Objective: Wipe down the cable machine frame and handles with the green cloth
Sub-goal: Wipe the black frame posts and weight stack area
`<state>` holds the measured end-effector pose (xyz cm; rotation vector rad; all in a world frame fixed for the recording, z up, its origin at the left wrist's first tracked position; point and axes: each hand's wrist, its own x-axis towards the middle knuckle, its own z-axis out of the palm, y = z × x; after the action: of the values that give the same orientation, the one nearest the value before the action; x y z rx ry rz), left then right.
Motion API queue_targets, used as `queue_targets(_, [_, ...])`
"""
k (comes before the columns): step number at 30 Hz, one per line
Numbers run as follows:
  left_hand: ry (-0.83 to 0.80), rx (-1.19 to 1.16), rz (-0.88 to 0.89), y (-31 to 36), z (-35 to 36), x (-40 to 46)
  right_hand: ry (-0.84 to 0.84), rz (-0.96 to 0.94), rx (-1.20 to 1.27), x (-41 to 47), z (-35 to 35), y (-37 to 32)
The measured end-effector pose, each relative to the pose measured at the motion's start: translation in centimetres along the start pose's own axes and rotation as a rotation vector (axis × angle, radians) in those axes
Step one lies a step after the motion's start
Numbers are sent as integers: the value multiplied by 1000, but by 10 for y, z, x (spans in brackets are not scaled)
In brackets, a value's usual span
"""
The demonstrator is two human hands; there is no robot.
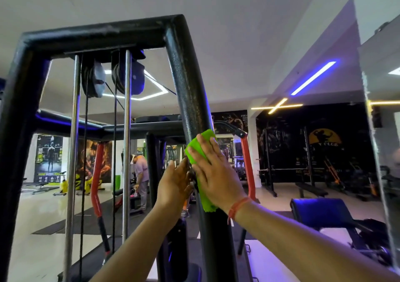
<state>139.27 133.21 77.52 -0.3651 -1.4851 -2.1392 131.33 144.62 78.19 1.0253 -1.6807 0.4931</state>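
Right hand [214, 173], centre frame: fingers straight, together, pressing cloth [200, 169] flat against the frame's [190, 99] right post. Cloth wraps the post's front. Left hand [176, 183] just left of it, fingers loosely extended along post edge; grip cannot be told. Pulleys [112, 76] upper left.

The black post [190, 99] is painted metal with a rough, pebbled finish that glints faintly. Against it lies a bright green cloth [200, 151], soft and fuzzy, matt. Left of the post, two guide rods [127, 130] are smooth polished steel, shiny. Beside them thin black cables [86, 151] look matt. Beyond the post, the pale floor [43, 212] is glossy and reflective.
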Motion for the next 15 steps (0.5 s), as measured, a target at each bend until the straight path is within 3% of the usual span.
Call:
queue_targets(3, [0, -27, -5, 0, -2, 2, 16, -41, -25, 11, -2, 6])
queue_targets(7, [13, -2, -22, 8, 6, 10, 45, 69, 137, 64, -8, 4])
queue_targets(15, [26, 92, 60, 25, 13, 20, 98, 62, 206, 34, -2, 8])
